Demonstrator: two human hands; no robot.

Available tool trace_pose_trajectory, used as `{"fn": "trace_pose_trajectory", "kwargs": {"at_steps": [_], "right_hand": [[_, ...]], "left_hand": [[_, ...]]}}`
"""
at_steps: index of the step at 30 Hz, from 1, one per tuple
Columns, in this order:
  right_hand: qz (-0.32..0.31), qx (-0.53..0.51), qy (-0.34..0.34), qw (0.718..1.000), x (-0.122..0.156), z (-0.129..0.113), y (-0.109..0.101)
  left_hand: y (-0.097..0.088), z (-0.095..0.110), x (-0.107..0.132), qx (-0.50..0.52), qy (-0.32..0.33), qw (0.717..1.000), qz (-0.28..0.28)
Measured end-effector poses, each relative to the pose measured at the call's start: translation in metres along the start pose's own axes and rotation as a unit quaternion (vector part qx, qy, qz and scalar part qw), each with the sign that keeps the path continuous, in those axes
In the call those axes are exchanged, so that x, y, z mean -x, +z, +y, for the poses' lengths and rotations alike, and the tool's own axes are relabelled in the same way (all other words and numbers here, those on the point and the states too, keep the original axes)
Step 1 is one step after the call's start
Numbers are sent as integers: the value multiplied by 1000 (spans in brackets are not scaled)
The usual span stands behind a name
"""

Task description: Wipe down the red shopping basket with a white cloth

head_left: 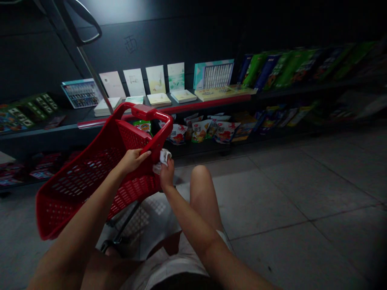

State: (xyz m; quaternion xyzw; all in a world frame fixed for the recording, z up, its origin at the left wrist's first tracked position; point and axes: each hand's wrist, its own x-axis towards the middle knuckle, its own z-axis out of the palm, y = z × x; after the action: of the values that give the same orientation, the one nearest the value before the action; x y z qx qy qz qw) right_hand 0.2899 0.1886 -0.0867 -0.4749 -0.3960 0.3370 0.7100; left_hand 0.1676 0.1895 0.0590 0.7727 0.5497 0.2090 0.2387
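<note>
My grip is clenched on the red plastic shopping basket (90,181) (a shelf (193,102) of snack packets (201,131) sits beyond), my left hand (132,160) steadying its wall (133,137) so my right hand (167,174) can pinch a white cloth (163,158) against the rim (159,139).

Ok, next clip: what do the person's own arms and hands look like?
The left arm and right arm are bare, with no sleeves, and the left hand and right hand wear no gloves. No cables or markings show. A pale garment shows below them.
</note>
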Motion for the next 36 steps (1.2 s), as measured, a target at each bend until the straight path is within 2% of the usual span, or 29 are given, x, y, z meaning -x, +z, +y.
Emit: {"fn": "trace_pose_trajectory", "kwargs": {"at_steps": [3, 6, 10, 12, 14, 16, 19, 21, 22, 24, 27, 29, 31, 33, 36], "right_hand": [[25, 57, -97, 993, -14, -28, 4], [14, 118, -153, 981, -1, -22, 4], [-33, 142, -138, 980, 30, -3, -4], [-49, 130, -136, 981, 37, -11, -10], [-44, 127, -181, 974, 33, -32, -17], [-54, 164, -262, 950, 19, -59, -23], [-145, 263, -371, 879, -12, -94, -30], [-193, 292, -410, 842, -35, -108, -34], [-201, 294, -419, 835, -45, -113, -37], [-184, 285, -420, 842, -63, -119, -42], [-127, 267, -373, 879, -79, -122, -49], [-108, 258, -329, 902, -77, -126, -54], [-115, 261, -323, 902, -63, -134, -59], [-163, 279, -380, 867, -45, -146, -66], [-275, 295, -476, 781, -41, -167, -76]], "left_hand": [[-5, -5, 7, 2, 3, 1000, -6], [-10, -10, 13, 9, 5, 1000, -13], [-17, -20, 20, 25, 7, 999, -23], [-20, -25, 23, 32, 7, 999, -27], [-24, -30, 27, 37, 7, 999, -30], [-26, -33, 32, 39, 10, 999, -35], [-28, -35, 39, 39, 17, 998, -43], [-28, -34, 43, 39, 22, 998, -47], [-28, -34, 44, 39, 25, 998, -49], [-28, -31, 46, 39, 31, 997, -52], [-30, -30, 50, 36, 38, 997, -58], [-31, -31, 55, 37, 41, 996, -69], [-32, -34, 62, 53, 37, 994, -90], [-34, -36, 70, 80, 31, 990, -114], [-38, -38, 80, 89, 34, 986, -133]]}}
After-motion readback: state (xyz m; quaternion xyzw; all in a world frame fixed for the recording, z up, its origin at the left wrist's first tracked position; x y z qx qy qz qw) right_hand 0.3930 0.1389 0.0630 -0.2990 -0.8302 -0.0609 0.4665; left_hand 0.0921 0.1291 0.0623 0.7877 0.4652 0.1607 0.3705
